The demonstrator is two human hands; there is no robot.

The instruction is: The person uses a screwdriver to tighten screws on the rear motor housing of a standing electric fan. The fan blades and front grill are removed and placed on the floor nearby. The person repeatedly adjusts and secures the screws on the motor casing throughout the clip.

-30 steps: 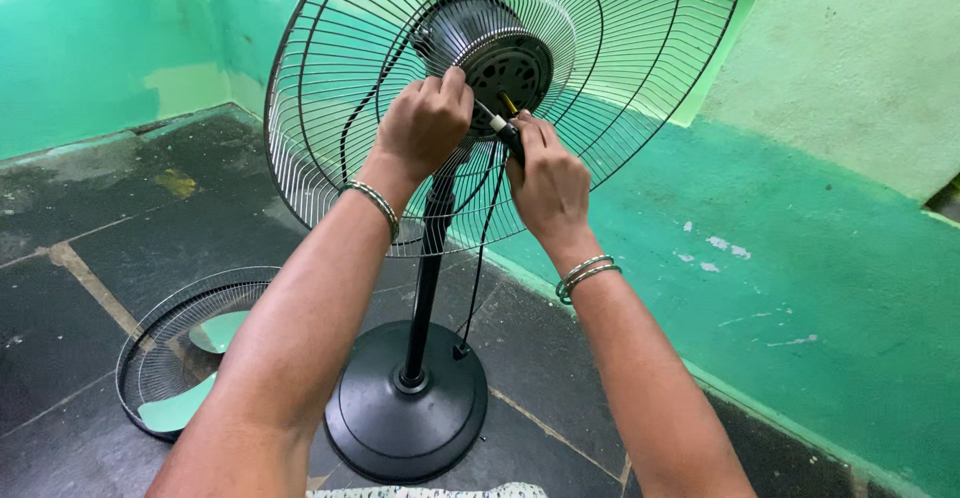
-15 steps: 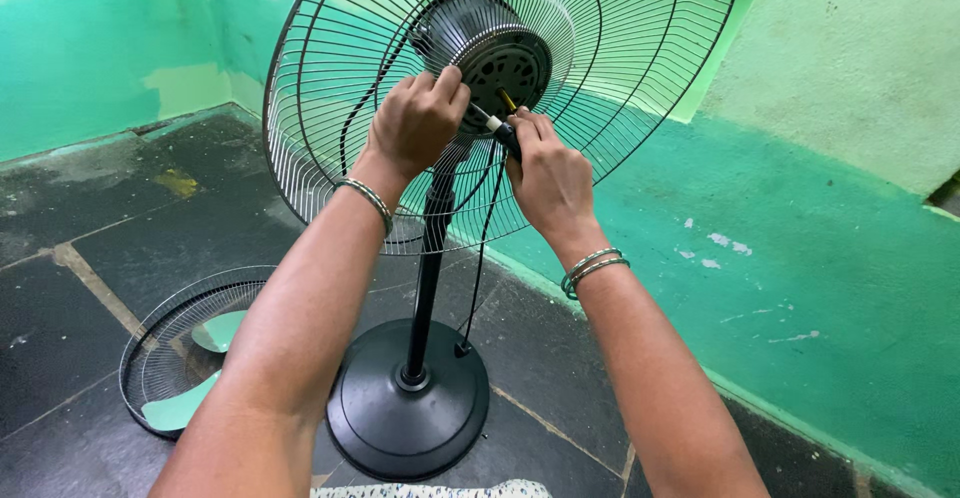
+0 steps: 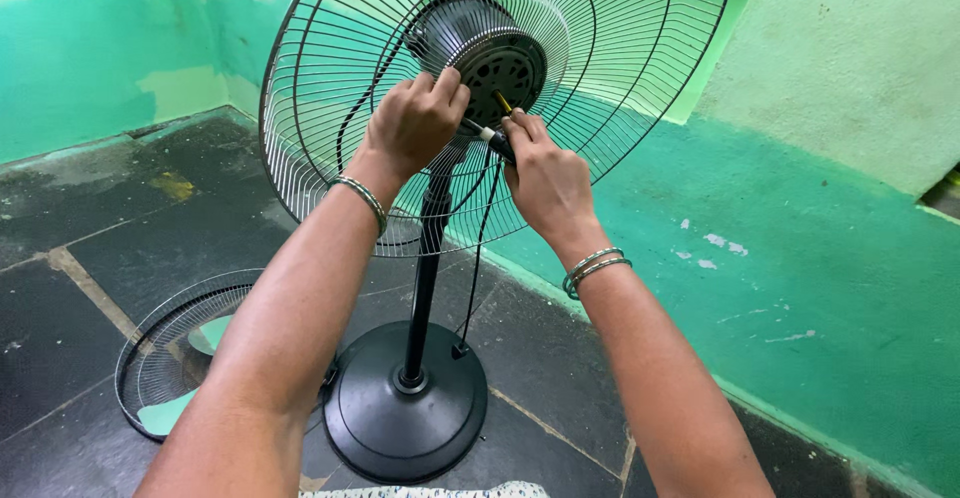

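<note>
A black pedestal fan stands in front of me, its rear wire guard (image 3: 640, 68) mounted and the blades off. The round motor housing (image 3: 492, 58) with its short shaft shows at the centre. My left hand (image 3: 415, 118) is closed at the lower left of the motor, gripping something small I cannot make out. My right hand (image 3: 545, 173) is shut on a dark-handled tool (image 3: 497, 138), likely a screwdriver, its tip by the motor face. Both wrists wear metal bangles.
The fan's pole (image 3: 428, 258) drops to a round black base (image 3: 405, 408) on the dark tiled floor, with a cord (image 3: 478, 248) hanging beside it. The front guard (image 3: 165, 353) lies on the floor to the left with a green blade under it. Green walls (image 3: 830, 158) close the corner.
Both hands stay at the motor with only slight shifts. The view has drifted a little, so the fan sits marginally differently in frame.
</note>
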